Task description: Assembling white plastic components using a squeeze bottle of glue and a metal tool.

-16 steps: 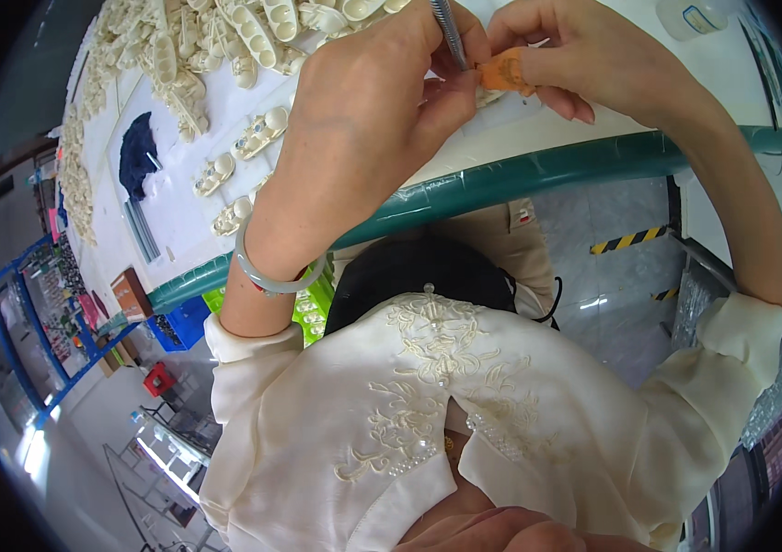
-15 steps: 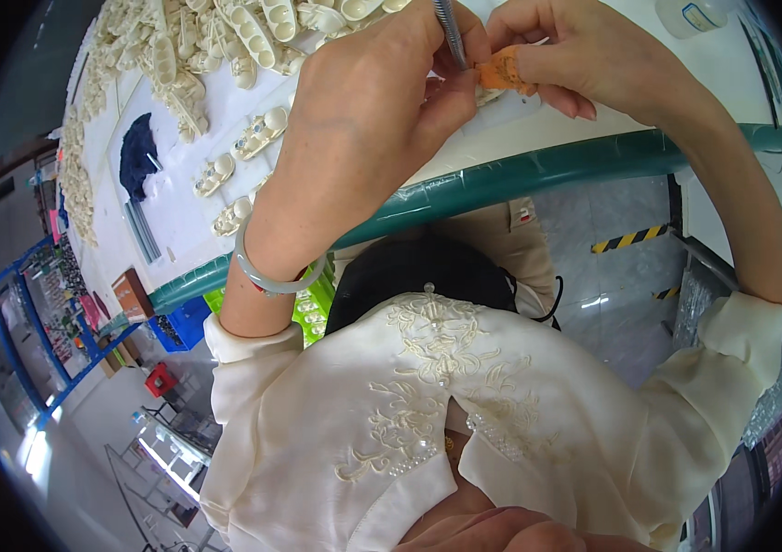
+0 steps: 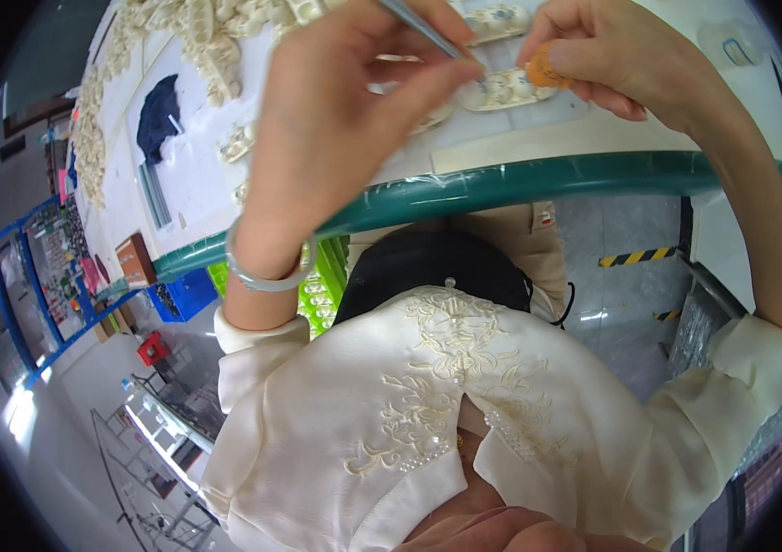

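My left hand (image 3: 354, 101), a pale bangle on its wrist, is closed round a slim grey metal rod-like tool (image 3: 423, 29). Its fingers hide the tool's lower end. To the right, my right hand (image 3: 612, 60) pinches a small orange spongy lump (image 3: 546, 68). Between the hands a long cream moulded piece (image 3: 508, 90) with rounded bumps lies on the white table, the orange lump at its right end. A similar cream piece with blue spots (image 3: 499, 23) lies just beyond it. Another is partly covered by my left hand.
A heap of cream moulded pieces (image 3: 212, 46) spreads over the far left. A dark blue cloth (image 3: 159, 120) and grey rods (image 3: 154, 196) lie on the left. The table's near edge has a green rim (image 3: 501, 181). A clear container (image 3: 727, 44) stands at far right.
My hands have moved apart, left hand leftward and right hand slightly rightward, uncovering the cream piece between them. The tool is now tilted more. Both hands keep hold of their things.
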A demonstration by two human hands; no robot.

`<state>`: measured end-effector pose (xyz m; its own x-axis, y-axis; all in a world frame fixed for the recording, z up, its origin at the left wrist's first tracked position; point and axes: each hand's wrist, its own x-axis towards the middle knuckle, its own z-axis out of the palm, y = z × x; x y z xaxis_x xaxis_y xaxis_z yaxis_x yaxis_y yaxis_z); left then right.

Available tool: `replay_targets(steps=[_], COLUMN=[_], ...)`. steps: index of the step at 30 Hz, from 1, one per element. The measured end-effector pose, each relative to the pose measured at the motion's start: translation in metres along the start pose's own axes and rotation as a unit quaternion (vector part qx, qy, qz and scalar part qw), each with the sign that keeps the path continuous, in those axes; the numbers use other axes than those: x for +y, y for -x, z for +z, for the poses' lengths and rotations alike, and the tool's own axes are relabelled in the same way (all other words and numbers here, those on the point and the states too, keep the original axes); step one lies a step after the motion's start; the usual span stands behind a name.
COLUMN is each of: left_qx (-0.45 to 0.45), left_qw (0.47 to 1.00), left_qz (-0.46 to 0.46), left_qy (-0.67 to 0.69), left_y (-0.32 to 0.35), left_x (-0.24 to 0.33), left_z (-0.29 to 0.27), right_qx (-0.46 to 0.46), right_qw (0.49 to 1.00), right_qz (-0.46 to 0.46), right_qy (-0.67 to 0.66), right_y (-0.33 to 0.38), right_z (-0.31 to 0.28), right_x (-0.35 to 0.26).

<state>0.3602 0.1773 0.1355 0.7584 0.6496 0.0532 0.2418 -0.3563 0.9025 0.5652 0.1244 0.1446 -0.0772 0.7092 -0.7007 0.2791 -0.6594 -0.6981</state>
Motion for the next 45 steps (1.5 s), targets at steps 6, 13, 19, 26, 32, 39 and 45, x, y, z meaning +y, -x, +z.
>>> replay_targets(steps=[6, 13, 19, 26, 32, 39, 45], left_qx=[-0.004, 0.012, -0.009, 0.012, 0.006, 0.018, -0.013], left_qw=[0.998, 0.999, 0.999, 0.994, 0.990, 0.998, 0.998], left_qz=[-0.033, -0.023, -0.040, 0.004, 0.003, 0.011, -0.049], left_qy=[-0.053, 0.031, -0.025, -0.112, -0.143, 0.053, -0.032], left_y=[0.004, -0.003, -0.003, -0.002, -0.005, -0.013, 0.015], left_x=[0.000, -0.007, -0.004, -0.004, 0.001, -0.024, -0.003], left_z=[0.015, 0.013, 0.017, 0.023, 0.022, -0.023, -0.030], right_qx=[0.028, 0.017, 0.021, 0.003, -0.057, -0.051, -0.026], right_qw=[0.999, 1.000, 0.999, 1.000, 0.997, 0.998, 0.990], right_qz=[0.014, 0.000, 0.010, -0.010, -0.045, 0.020, 0.085], right_qy=[0.012, 0.012, 0.028, 0.000, 0.035, 0.037, 0.108], right_y=[0.002, 0.000, 0.005, 0.008, -0.007, -0.009, -0.001], right_z=[0.004, 0.003, 0.005, 0.001, 0.005, 0.009, 0.014], right_x=[-0.003, 0.003, -0.004, -0.006, -0.006, -0.017, -0.034])
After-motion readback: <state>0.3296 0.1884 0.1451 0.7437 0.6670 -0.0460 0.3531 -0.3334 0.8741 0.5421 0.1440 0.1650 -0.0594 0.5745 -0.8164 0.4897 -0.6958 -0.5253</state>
